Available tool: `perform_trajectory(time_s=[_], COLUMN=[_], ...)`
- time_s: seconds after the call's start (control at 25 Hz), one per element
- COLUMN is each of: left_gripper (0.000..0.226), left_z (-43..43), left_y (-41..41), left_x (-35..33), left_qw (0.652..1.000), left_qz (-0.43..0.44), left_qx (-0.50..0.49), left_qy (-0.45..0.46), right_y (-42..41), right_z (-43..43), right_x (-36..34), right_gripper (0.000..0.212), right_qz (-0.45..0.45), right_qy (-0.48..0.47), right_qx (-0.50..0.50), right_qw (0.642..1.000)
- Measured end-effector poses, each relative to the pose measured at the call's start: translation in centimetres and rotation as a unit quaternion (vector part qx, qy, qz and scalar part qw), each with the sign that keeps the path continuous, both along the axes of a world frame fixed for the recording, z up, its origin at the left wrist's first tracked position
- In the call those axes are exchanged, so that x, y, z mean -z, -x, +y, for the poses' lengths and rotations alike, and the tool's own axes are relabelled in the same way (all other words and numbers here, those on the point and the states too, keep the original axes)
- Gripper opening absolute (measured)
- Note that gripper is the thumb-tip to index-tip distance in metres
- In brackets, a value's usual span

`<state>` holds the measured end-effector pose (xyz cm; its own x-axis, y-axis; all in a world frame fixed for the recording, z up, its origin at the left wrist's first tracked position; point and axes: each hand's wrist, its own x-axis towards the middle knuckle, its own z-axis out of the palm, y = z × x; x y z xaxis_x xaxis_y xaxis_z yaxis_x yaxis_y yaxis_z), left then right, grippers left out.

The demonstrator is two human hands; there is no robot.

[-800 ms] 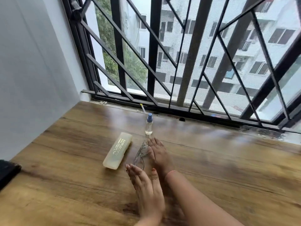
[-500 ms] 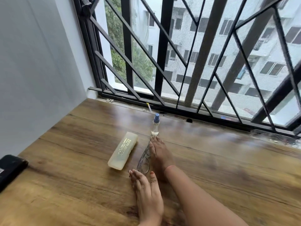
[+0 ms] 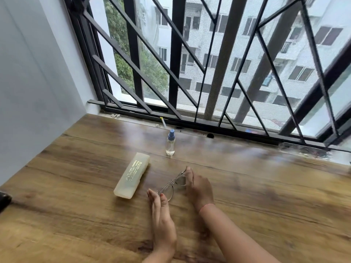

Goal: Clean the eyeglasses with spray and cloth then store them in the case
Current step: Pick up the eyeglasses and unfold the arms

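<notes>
Thin metal-framed eyeglasses lie folded on the wooden table, their far end tipped up. My right hand curls its fingers round that far end, beside the far lens. My left hand stands on its edge with straight fingers, its tips at the near lens. A pale translucent case lies shut to the left of the glasses. Behind them a small clear spray bottle with a blue cap stands upright. No cloth is in view.
A black window grille runs along the table's far edge, and a white wall closes the left side. A dark object sits at the table's left edge. A small white stick lies on the sill.
My right hand went from lying flat beside the eyeglasses to curling round their far end and tipping it up. My left hand stayed at the near end.
</notes>
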<state>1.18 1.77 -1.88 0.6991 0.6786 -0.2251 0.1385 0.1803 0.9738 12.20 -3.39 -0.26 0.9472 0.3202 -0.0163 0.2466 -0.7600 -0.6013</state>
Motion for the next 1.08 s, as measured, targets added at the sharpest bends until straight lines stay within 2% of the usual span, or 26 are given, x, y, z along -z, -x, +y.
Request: perform_trajectory(time_s=[0.12, 0.2, 0.28, 0.4, 0.56, 0.64, 0.8, 0.88, 1.08], left_gripper=[0.070, 0.052, 0.045, 0.043, 0.045, 0.050, 0.061, 0.057, 0.065], left_z=[0.1, -0.9, -1.9, -2.6, -2.6, -2.3, -2.1, -2.0, -2.0], left_y=[-0.5, -0.8, -0.8, -0.5, 0.0, -0.3, -0.5, -0.6, -0.6], left_x=[0.5, 0.9, 0.8, 0.9, 1.6, 1.7, 1.8, 1.9, 2.2], left_qw=[0.992, 0.984, 0.977, 0.972, 0.968, 0.963, 0.959, 0.958, 0.957], left_qz=[-0.044, -0.066, -0.079, -0.080, -0.070, -0.076, -0.064, -0.069, -0.058], left_qx=[0.061, 0.107, 0.153, 0.192, 0.236, 0.253, 0.271, 0.276, 0.283], left_qy=[0.096, 0.123, 0.126, 0.113, 0.047, 0.050, 0.045, 0.035, -0.013], right_y=[1.3, 2.7, 4.4, 6.2, 7.5, 7.9, 8.2, 8.3, 8.1], right_z=[-4.6, -7.7, -10.2, -12.1, -12.9, -13.1, -13.0, -12.8, -12.6], right_x=[-0.7, -0.9, -0.6, 0.1, 1.1, 1.7, 2.3, 2.6, 2.8], right_gripper=[0.051, 0.049, 0.050, 0.059, 0.055, 0.058, 0.075, 0.077, 0.078], right_qz=[-0.022, -0.042, -0.057, -0.079, -0.073, -0.074, -0.102, -0.107, -0.114], right_qy=[-0.050, -0.089, -0.101, -0.105, -0.110, -0.107, -0.122, -0.110, -0.084], right_qx=[0.091, 0.138, 0.175, 0.207, 0.220, 0.223, 0.230, 0.231, 0.238], right_qw=[0.994, 0.986, 0.978, 0.970, 0.967, 0.966, 0.960, 0.961, 0.961])
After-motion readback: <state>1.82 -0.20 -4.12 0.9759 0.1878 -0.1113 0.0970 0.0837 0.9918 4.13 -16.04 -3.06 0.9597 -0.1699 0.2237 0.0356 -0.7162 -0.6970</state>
